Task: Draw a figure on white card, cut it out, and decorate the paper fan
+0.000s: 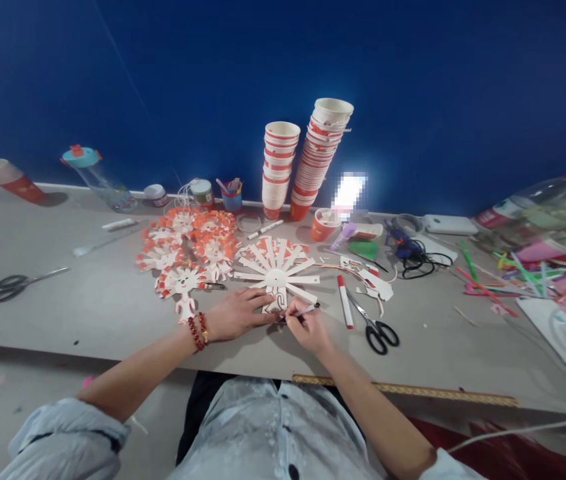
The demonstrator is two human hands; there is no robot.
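Note:
A white paper cutout [277, 279] with strips fanned out around a round middle lies flat on the table, dark drawn lines showing on its lower part. Beside that part my left hand [237, 315] lies flat, fingers stretched out, their tips on the paper's lower left edge. My right hand [309, 329] is closed around a slim pen [307, 310], its tip down at the cutout's lower edge. To the left sit several paper figures [183, 283] with orange-tipped strips. A red-and-white marker [345, 302] and black-handled scissors [381, 337] rest right of my right hand.
Two tall stacks of paper cups [280, 167] stand by the blue wall. Another pair of scissors [13, 287] lies far left, near a clear bottle [103, 183]. At right are a glue gun [405, 247] and colourful pipe cleaners [487, 293]. A patterned strip [413, 390] runs along the front edge.

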